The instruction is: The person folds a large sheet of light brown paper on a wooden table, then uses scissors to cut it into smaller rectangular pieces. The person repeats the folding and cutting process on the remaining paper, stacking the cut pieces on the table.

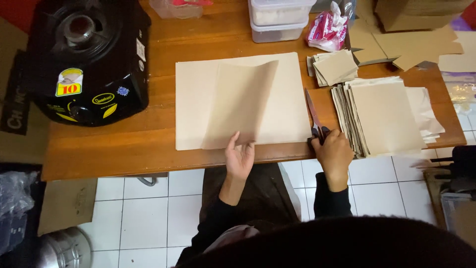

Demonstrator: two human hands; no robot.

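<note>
Far out to the left of the left hand's grip a black round appliance (pixel 87 59) sits at the worktop (pixel 148 144) corner, well apart from the paper.

The left hand (pixel 240 158) rests at the near edge of a large sheet of brown paper (pixel 198 104) — its grip is narrow, fingers pinching the lower corner of a folded-over flap (pixel 240 104) that stands partly lifted and leans across the sheet. The sheet lies flat in the middle of the wooden worktop, directly above this grip, its near edge just short of the worktop's edge.

Just right of that, the right hand (pixel 333 151) is closed around the dark handles of a pair of scissors (pixel 314 116); the blades point up and away from the grip, running along the right edge of the brown sheet. Whether the blades are parted cannot be told.

Immediately right of this grip lies a fanned stack of cut brown sheets (pixel 384 116), touching or nearly touching the hand. Above the grip sits a smaller pile of folded brown pieces (pixel 336 67), and farther up, clear plastic tubs (pixel 277 20) and a pink-and-white bag (pixel 327 27) — with loose cardboard pieces (pixel 411 47) off to the upper right.
</note>
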